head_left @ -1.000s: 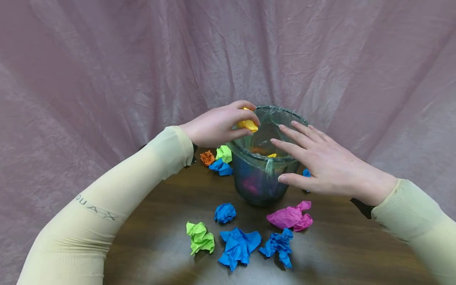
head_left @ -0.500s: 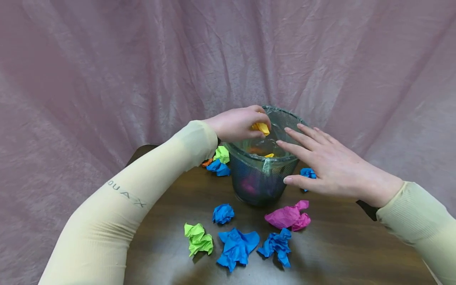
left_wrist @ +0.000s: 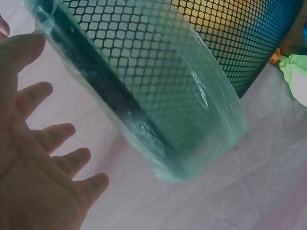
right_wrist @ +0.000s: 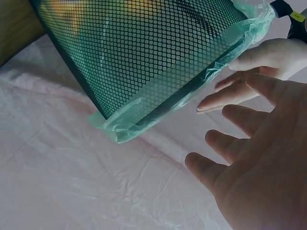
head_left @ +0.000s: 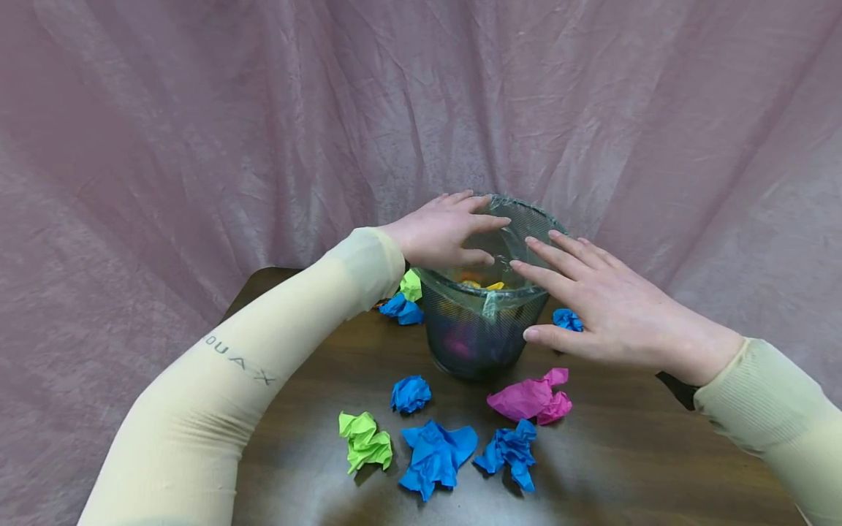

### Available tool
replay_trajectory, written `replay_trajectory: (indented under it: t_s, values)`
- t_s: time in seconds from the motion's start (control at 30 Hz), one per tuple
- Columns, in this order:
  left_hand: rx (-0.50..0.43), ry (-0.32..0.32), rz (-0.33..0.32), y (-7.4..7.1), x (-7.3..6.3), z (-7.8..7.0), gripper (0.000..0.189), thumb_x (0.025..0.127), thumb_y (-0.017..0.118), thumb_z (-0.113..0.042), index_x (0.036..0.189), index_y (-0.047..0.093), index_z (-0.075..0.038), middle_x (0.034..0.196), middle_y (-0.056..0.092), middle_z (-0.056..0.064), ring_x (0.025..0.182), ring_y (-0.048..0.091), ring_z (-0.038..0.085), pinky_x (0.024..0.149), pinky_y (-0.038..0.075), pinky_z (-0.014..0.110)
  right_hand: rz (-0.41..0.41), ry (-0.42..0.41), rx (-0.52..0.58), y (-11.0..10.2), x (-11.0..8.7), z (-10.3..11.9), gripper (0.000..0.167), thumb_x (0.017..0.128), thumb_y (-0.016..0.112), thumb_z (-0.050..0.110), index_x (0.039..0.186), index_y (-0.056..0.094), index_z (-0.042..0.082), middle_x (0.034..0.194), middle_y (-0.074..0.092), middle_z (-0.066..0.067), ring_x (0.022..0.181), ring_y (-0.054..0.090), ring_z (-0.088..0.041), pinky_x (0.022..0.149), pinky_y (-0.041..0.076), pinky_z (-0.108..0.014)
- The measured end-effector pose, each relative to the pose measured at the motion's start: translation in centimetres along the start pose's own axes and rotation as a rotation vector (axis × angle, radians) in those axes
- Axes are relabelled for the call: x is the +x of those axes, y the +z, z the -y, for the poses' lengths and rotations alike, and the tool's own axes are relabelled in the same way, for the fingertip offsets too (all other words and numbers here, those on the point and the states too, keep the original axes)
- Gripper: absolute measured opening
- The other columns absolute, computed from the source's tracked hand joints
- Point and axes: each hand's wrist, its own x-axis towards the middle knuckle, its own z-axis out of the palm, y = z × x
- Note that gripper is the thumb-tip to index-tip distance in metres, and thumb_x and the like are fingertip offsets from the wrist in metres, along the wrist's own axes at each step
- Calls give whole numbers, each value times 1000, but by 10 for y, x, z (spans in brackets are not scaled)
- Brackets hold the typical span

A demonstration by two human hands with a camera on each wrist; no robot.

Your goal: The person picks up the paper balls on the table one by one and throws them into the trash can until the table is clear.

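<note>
A dark mesh wastebasket [head_left: 476,336] lined with a thin green bag [head_left: 490,303] stands on the table. Above its left rim is my left hand [head_left: 441,232], fingers spread and holding nothing; the left wrist view shows the same hand [left_wrist: 43,163] just outside the lined rim [left_wrist: 110,96]. My right hand [head_left: 605,310] hovers at the basket's right side, fingers straight, nothing in it. Inside the basket lies crumpled yellow paper [head_left: 495,286]; other paper shows dimly through the mesh. The right wrist view has my right hand [right_wrist: 268,153] near the rim.
In front of the basket lie crumpled papers: green [head_left: 365,442], pink [head_left: 531,398] and several blue ones [head_left: 438,459]. Left of it are blue [head_left: 403,310] and green [head_left: 411,285] balls, with a partly hidden orange one. Another blue ball [head_left: 567,319] is at right. A pink curtain [head_left: 362,109] hangs behind.
My left hand moved right over the basket, spread its fingers and let go of a crumpled yellow paper, which is now in the basket. My right hand shifted slightly right.
</note>
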Motion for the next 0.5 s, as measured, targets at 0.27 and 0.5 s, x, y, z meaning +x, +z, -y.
replay_trajectory:
  t_s: [0.27,0.5]
  values:
    - [7,-25,-33,-3,-9,6,69,102,49,-61,163,27,-36,171,14,3,157,8,27,124,1,51,-4,6,9,1,-1,-2,78,97,55,67,162,33,29,170,16,0,156,9,-32,121,16,-58]
    - [-8,-18,-49,-4,-18,13,72,101,49,-63,163,26,-35,171,13,5,157,5,27,124,1,52,-8,0,8,3,-1,-2,79,96,55,66,162,34,28,170,16,0,156,9,-32,121,17,-59]
